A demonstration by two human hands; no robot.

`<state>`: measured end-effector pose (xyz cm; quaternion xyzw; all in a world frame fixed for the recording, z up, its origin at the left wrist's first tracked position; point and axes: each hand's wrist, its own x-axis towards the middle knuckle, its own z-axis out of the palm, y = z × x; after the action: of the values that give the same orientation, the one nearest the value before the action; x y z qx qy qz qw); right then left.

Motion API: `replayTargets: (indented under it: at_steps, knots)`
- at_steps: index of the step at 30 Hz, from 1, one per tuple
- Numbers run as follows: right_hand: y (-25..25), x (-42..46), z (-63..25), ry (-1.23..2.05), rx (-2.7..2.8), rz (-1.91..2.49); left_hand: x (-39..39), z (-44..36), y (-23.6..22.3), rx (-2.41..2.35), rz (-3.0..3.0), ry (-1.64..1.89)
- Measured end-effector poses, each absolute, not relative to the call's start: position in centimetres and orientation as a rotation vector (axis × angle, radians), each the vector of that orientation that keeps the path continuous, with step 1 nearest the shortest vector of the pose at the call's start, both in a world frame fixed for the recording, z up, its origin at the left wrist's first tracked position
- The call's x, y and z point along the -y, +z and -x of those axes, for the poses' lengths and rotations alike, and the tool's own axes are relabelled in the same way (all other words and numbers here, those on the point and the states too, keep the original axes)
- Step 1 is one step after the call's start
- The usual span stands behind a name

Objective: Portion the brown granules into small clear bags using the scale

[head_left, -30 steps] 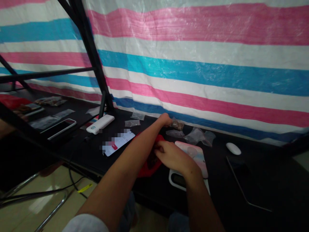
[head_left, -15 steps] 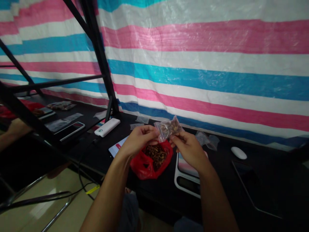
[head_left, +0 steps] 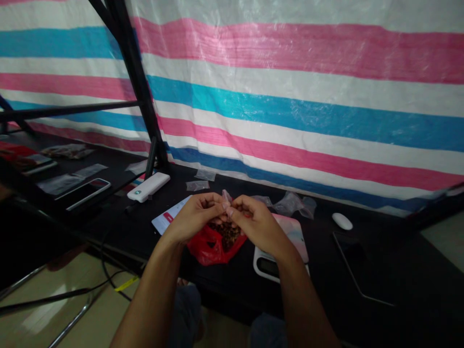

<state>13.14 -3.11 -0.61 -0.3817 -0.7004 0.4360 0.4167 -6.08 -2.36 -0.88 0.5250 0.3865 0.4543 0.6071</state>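
My left hand (head_left: 201, 212) and my right hand (head_left: 255, 217) meet over the red plastic bag (head_left: 206, 249). Both have their fingers closed on a small clear plastic bag (head_left: 226, 196), whose top edge pokes up between the fingertips; its contents are mostly hidden by my fingers. Small brown dried pieces (head_left: 229, 237) fill the open red bag just below. Under and beside my right forearm lies a white scale (head_left: 297, 232) with a dark display at its front.
Empty clear bags (head_left: 290, 204) lie behind the scale, and others (head_left: 197, 185) lie further left. A phone (head_left: 166, 217), a white power bank (head_left: 148, 187), a white mouse (head_left: 342, 221) and a dark tablet (head_left: 357, 270) rest on the black table. A black frame (head_left: 134, 72) stands at left.
My hands have closed together and come lower over the red bag. The small clear bag, spread out with brown pieces visible before, is now mostly covered by my fingers. The view has shifted right.
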Motion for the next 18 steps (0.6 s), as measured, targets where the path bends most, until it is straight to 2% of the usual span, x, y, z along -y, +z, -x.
replayTargets:
  at_steps: [8, 18]
  knots:
    - [-0.1, 3.6, -13.4, 1.216, 1.834, 0.994, 2.9, 6.4, -0.4, -0.891, -1.397, 0.876]
    - [-0.3, 3.2, -14.8, 1.026, 1.825, 1.085, 3.2, 6.8, 0.3, -0.934, -1.507, 0.792]
